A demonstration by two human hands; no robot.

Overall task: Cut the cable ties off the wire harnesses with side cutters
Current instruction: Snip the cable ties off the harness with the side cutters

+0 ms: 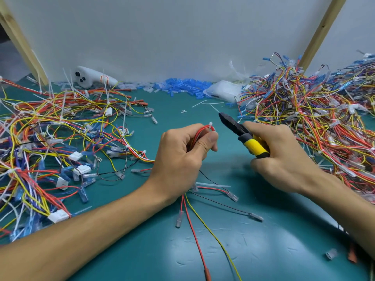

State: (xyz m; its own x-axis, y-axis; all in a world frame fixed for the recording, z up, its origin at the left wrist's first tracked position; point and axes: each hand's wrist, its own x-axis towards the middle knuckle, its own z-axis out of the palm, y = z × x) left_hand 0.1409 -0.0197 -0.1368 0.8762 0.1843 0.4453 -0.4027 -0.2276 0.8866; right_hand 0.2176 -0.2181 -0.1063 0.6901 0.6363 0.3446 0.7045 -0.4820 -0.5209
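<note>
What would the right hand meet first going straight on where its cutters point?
Probably the tie scrap just ahead of the cutters in the right hand, then the blue sleeves; height above the mat is unclear.

Matt teal mat (263, 250); side cutters (243, 136) dark metal, yellow grips.

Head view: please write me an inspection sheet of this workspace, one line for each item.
Surface: green mat, scuffed near the front.
Job's things: side cutters; red harness with a white cable tie at its loop; cutters apart from the tie.
Clutter: cut tie pieces, blue sleeves, white controller, plastic bag.
Hands: left hand pinches the harness; right hand grips the cutters' handles.
Cables: wire piles at left and right; loose wires trail below the left hand.
Surroundings: white panel, wooden posts.
</note>
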